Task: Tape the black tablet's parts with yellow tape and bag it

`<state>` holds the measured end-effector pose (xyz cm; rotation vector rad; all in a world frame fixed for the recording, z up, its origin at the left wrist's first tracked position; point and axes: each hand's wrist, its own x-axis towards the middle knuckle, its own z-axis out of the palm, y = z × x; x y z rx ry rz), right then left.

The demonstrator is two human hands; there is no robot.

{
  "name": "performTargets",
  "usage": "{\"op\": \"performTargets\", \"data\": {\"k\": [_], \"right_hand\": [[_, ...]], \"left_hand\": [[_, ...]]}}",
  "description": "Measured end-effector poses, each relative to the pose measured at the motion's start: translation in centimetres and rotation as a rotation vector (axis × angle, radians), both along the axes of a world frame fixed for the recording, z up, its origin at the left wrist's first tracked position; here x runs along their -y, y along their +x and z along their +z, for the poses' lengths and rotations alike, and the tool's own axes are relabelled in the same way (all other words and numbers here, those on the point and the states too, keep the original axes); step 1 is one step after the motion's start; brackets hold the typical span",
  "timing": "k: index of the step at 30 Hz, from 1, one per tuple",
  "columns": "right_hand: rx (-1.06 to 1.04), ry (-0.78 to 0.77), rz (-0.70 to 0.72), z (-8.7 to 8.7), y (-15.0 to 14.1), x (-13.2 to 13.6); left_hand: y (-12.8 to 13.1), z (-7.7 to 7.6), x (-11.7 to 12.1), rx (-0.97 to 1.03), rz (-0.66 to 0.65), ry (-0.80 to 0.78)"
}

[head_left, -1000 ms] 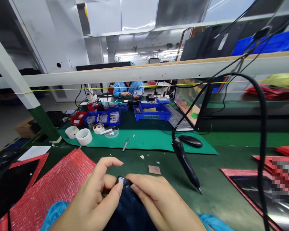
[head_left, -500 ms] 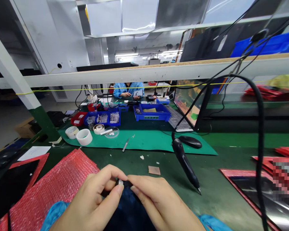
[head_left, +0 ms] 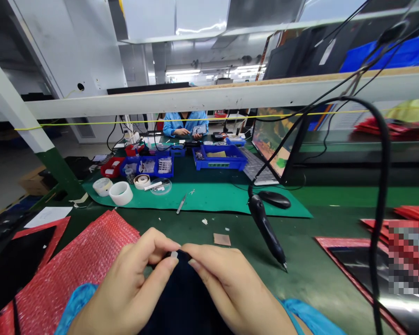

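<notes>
Both hands are close together low in the middle of the head view, at the top edge of a dark, flat-looking panel (head_left: 183, 298). Its lower part runs out of the picture, and its exact kind I cannot tell. My left hand (head_left: 136, 279) is closed, thumb and index finger pinching the panel's edge around a small whitish piece (head_left: 173, 254). My right hand (head_left: 230, 279) grips the same edge just beside it, fingers laid over the top and thumb on the near face. The two index fingertips almost touch.
Red bubble wrap (head_left: 80, 260) lies at left. A black electric screwdriver (head_left: 267, 228) stands tip down on its cable at right, near a mouse (head_left: 274, 199). Tweezers (head_left: 181, 204), tape rolls (head_left: 121, 193) and blue bins (head_left: 219, 160) sit farther back. A co-worker (head_left: 185, 123) sits opposite.
The view has shifted slightly, so the bench appears a little higher. Both hands keep their pinch on the dark panel's edge, with little visible movement.
</notes>
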<state>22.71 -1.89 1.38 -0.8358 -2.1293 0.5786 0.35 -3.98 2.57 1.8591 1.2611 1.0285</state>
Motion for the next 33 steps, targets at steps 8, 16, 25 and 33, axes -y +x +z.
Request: {"op": "performTargets", "data": {"k": [8, 16, 25, 33], "right_hand": [[-0.017, 0.094, -0.043, -0.4, -0.3, -0.2], [-0.037, 0.037, -0.023, -0.5, -0.5, -0.5], [-0.083, 0.14, 0.014, -0.4, -0.6, -0.5], [-0.02, 0.021, 0.132, 1.0, 0.6, 0.1]], "left_hand": [[-0.7, -0.8, -1.2, -0.12, -0.04, 0.167], [-0.5, -0.6, -1.3, -0.187, -0.089, 0.168], [0.1, 0.4, -1.2, -0.254, -0.153, 0.3], [-0.7, 0.4, -0.6, -0.285, -0.177, 0.337]]}}
